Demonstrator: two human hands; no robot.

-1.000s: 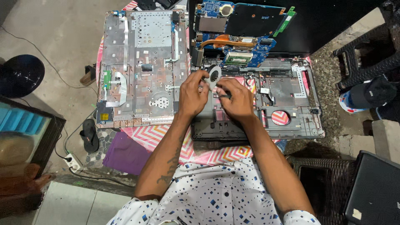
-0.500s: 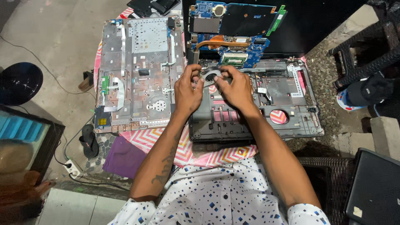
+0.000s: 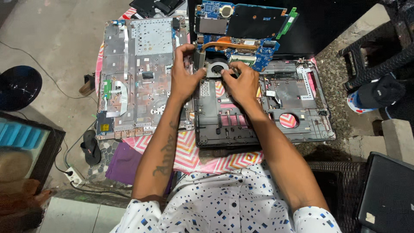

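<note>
Both hands have moved up vs. the earlier frames, from mid-chassis to the cooling fan (image 3: 217, 69) at the top edge of the laptop base (image 3: 263, 125). Left hand (image 3: 184, 77) is gripping the fan's left side, fingers (image 3: 186, 49) curling round the heatsink end, thumb pressing near the fan rim. Right hand (image 3: 242, 82) is pinching the fan's right edge, fingertips clenched on it. Fan is sitting betw. the two sets of fingers, w/ the copper heat pipe (image 3: 224, 43) just above them, running onto the blue motherboard (image 3: 241, 26). Left of the left fingers the grey palmrest panel (image 3: 133, 73) is lying inner side up. Under both parts, a pink zigzag cloth (image 3: 189, 153) is covering the tabletop. Far left of the fingers: sandals (image 3: 90, 146) and a power strip (image 3: 73, 176) on the floor.
</note>
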